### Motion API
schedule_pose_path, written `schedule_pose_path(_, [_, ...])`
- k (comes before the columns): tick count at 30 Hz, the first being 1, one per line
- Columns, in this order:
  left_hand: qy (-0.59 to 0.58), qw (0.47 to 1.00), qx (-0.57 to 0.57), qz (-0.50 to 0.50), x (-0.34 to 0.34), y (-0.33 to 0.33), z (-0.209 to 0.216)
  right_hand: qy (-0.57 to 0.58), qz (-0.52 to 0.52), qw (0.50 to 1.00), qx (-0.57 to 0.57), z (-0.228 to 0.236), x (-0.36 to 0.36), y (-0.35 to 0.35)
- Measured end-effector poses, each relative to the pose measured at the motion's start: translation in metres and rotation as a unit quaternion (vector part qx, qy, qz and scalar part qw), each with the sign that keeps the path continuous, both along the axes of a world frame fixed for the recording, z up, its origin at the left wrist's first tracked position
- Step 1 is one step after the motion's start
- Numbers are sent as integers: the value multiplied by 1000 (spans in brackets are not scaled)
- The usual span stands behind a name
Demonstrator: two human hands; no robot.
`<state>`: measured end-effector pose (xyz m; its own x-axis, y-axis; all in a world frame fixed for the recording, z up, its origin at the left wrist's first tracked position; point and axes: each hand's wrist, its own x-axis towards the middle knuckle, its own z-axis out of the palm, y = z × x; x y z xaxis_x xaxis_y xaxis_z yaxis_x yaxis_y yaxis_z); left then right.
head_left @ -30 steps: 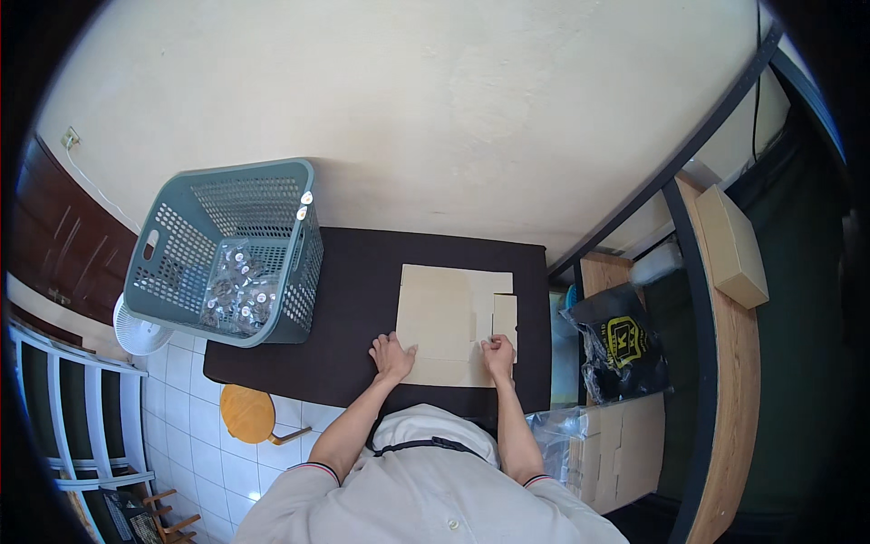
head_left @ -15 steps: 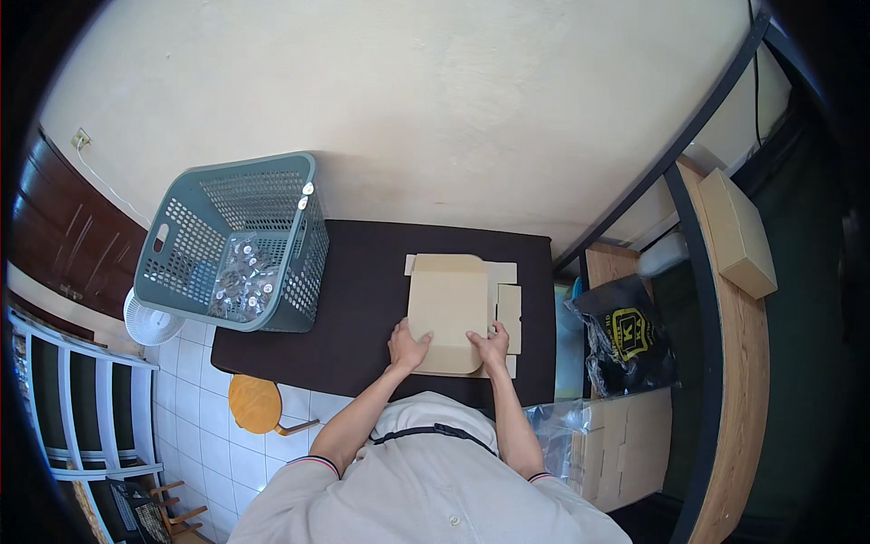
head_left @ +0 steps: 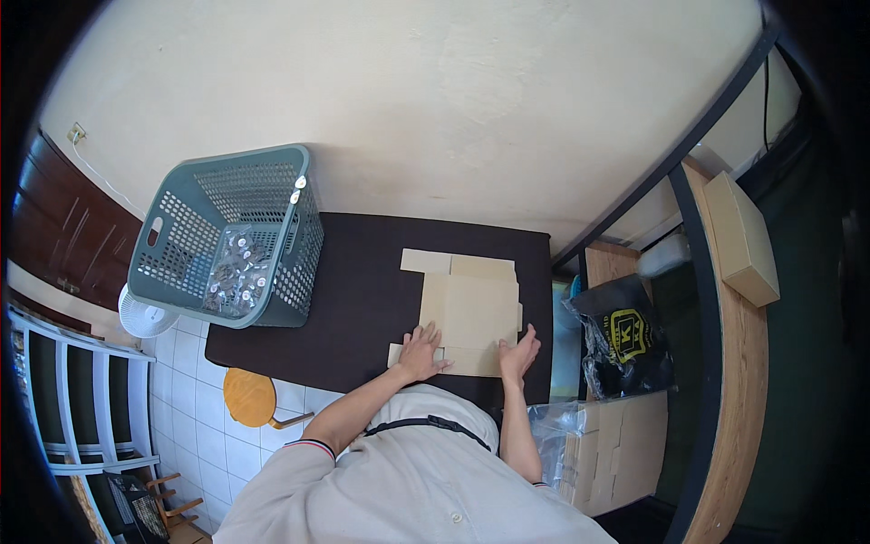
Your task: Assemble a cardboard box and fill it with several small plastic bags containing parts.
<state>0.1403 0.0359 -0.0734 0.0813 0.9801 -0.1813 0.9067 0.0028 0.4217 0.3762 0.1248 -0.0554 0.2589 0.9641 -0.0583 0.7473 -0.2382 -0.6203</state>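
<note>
A flat brown cardboard box blank [head_left: 471, 304] lies on the dark-covered table [head_left: 362, 272] in front of me. It has a broad middle panel with smaller flaps at its far and near ends. My left hand [head_left: 421, 354] rests palm down on its near left part, fingers spread. At the near right edge is my right hand [head_left: 519, 356], its thumb by the cardboard and its fingers held apart from the thumb. Whether the right fingertips touch the edge is hard to see.
On the table's left stands a grey-green perforated basket [head_left: 299, 263] holding several clear bags [head_left: 237, 276]. A wooden stool [head_left: 249, 397] is below it. To the right are a black plastic bag [head_left: 625, 335], stacked cardboard [head_left: 625, 449] and a shelf [head_left: 739, 408] carrying a closed box [head_left: 739, 236].
The panel with rounded corners no longer lies on top at the left; the blank now shows flaps on its left. My left hand has flattened onto it, and my right has shifted right, letting go.
</note>
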Motion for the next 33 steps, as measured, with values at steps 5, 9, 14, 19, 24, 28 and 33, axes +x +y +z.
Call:
schedule_pose_path(5, [-26, 999, 6, -23, -24, 1, -21, 64, 227, 970, 67, -29, -60, -1])
schedule_pose_path(9, [-69, 991, 50, 101, -33, -2, -15, 36, 285, 958, -10, -44, -101, -3])
schedule_pose_path(14, [30, 945, -117, 305, -59, -1, 3, -98, 294, 935, -170, -8, -130, -12])
schedule_pose_path(19, [7, 939, -191, 285, -71, 15, 3, -100, 257, 947, -163, -14, -140, -11])
schedule_pose_path(24, [11, 916, -261, 303, -68, 22, 0, -92, 220, 950, -199, -8, -163, 10])
schedule_pose_path(28, [8, 915, -278, 291, -69, 35, 8, -97, 179, 961, -190, -2, -181, 51])
schedule_pose_path(33, [-5, 910, -295, 291, -72, 43, 7, -124, 160, 956, -211, -9, -194, 73])
